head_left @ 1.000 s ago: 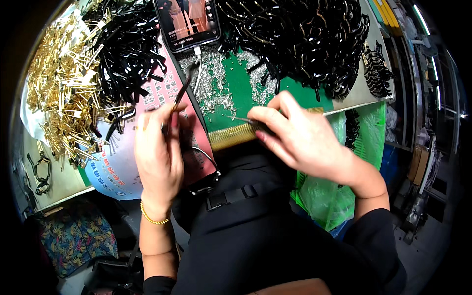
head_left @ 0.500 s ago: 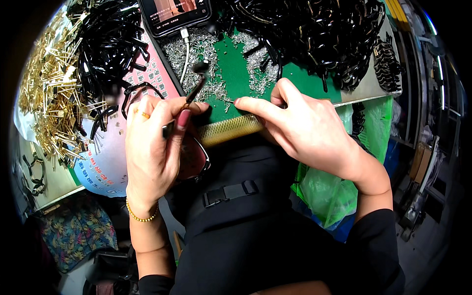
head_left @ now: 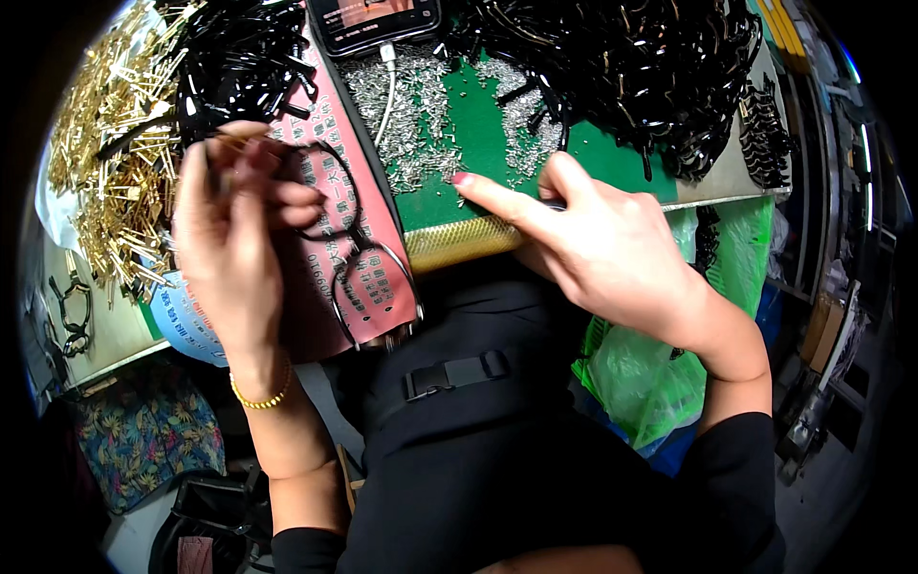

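My left hand [head_left: 234,239], smeared by motion, is closed around part of a dark eyeglass frame [head_left: 359,234]. Its two thin rims extend right of the fingers, over a pink printed sheet [head_left: 378,287]. My right hand [head_left: 593,239] reaches over the front edge of the green work surface. Its index finger is stretched out, the tip at a heap of tiny silver screws [head_left: 421,158]. The other right fingers are curled under, and a small dark and shiny bit shows by them; what they hold is hidden.
Gold-coloured metal parts [head_left: 105,143] pile up at far left, beside glossy black temples [head_left: 239,67]. A larger black heap [head_left: 631,77] lies back right. A phone [head_left: 378,24] with a white cable [head_left: 390,96] sits at the back. Green plastic bags [head_left: 641,383] hang below the table at right.
My left hand has moved left, away from the right hand, carrying the eyeglass frame; its rims now show more fully. My right hand has stayed near the screws. The view has shifted slightly.
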Action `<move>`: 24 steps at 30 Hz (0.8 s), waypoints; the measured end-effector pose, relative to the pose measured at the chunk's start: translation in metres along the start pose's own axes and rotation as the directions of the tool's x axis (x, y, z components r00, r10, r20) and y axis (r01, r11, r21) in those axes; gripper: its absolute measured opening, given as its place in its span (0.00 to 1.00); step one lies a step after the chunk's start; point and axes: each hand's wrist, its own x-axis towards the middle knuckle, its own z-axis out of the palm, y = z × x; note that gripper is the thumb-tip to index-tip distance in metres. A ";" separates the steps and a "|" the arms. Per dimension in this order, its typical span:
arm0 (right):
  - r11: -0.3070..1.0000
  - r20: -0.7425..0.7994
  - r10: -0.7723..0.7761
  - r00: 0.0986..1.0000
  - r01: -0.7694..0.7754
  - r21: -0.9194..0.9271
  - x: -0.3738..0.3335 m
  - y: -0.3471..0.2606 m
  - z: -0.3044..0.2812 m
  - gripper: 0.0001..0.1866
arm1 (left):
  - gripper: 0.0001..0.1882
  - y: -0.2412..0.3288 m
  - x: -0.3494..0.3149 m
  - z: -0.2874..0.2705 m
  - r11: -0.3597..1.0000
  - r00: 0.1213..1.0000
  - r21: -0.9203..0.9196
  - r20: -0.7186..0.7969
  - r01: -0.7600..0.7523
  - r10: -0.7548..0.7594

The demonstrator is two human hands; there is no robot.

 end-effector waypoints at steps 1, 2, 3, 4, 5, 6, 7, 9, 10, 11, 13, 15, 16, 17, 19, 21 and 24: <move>0.997 0.008 0.021 1.000 -0.022 0.074 -0.003 0.001 -0.001 0.34 | 0.11 0.000 -0.010 0.000 0.998 0.999 0.058 0.033 -0.009 0.007; 0.988 0.018 0.040 0.999 -0.042 0.149 -0.007 0.001 -0.004 0.34 | 0.11 0.005 -0.019 0.000 0.995 0.990 0.048 0.105 0.087 -0.091; 0.972 0.032 0.058 0.998 -0.064 0.228 -0.009 -0.002 -0.005 0.34 | 0.11 0.008 -0.026 0.001 0.981 0.965 0.048 0.177 0.188 -0.193; 0.964 0.047 0.041 0.998 -0.052 0.261 -0.008 -0.007 -0.008 0.35 | 0.11 0.006 -0.031 0.003 0.987 0.975 0.111 0.175 0.116 -0.134; 0.971 0.050 -0.018 0.999 0.006 0.241 -0.003 -0.011 -0.007 0.35 | 0.10 0.010 -0.030 0.005 0.986 0.973 0.113 0.180 0.122 -0.141; 0.975 0.056 -0.071 0.996 0.058 0.216 0.003 -0.016 -0.008 0.35 | 0.10 0.012 -0.029 0.004 0.982 0.968 0.097 0.179 0.162 -0.177; 0.975 0.063 -0.124 0.990 0.110 0.191 0.009 -0.020 -0.008 0.35 | 0.10 0.013 -0.027 0.003 0.976 0.961 0.079 0.178 0.201 -0.212; 0.979 0.057 -0.161 0.985 0.152 0.134 0.019 -0.026 -0.004 0.35 | 0.10 0.012 -0.025 0.001 0.979 0.958 0.033 0.204 0.201 -0.203; 0.978 0.031 -0.177 0.984 0.172 0.120 0.023 -0.026 0.001 0.35 | 0.11 0.012 -0.024 0.000 0.980 0.956 0.007 0.216 0.200 -0.197; 0.976 0.005 -0.193 0.981 0.191 0.104 0.025 -0.026 0.004 0.35 | 0.10 0.011 -0.024 0.000 0.981 0.956 0.008 0.224 0.194 -0.191; 0.980 0.032 -0.189 0.981 0.186 0.071 0.028 -0.025 0.006 0.34 | 0.09 0.010 -0.024 0.000 0.983 0.956 0.007 0.232 0.183 -0.180; 0.983 0.044 -0.175 0.984 0.171 0.071 0.028 -0.025 0.007 0.34 | 0.07 0.013 -0.024 0.003 0.985 0.960 0.020 0.221 0.171 -0.171; 0.983 0.042 -0.173 0.984 0.170 0.076 0.029 -0.025 0.007 0.34 | 0.07 0.013 -0.024 0.004 0.988 0.960 0.044 0.231 0.151 -0.157; 0.983 0.040 -0.171 0.984 0.168 0.080 0.030 -0.025 0.006 0.33 | 0.07 0.013 -0.023 0.004 0.989 0.960 0.068 0.241 0.131 -0.143; 0.983 0.046 -0.167 0.985 0.163 0.086 0.031 -0.025 0.005 0.33 | 0.05 0.013 -0.023 0.006 0.989 0.959 0.091 0.245 0.120 -0.139; 0.984 0.061 -0.161 0.985 0.155 0.088 0.031 -0.025 0.004 0.33 | 0.05 0.015 -0.022 0.008 0.987 0.959 0.102 0.245 0.123 -0.145; 0.982 0.042 -0.165 0.985 0.160 0.103 0.032 -0.025 0.005 0.32 | 0.07 0.010 -0.023 0.007 0.979 0.956 0.201 0.277 0.038 -0.094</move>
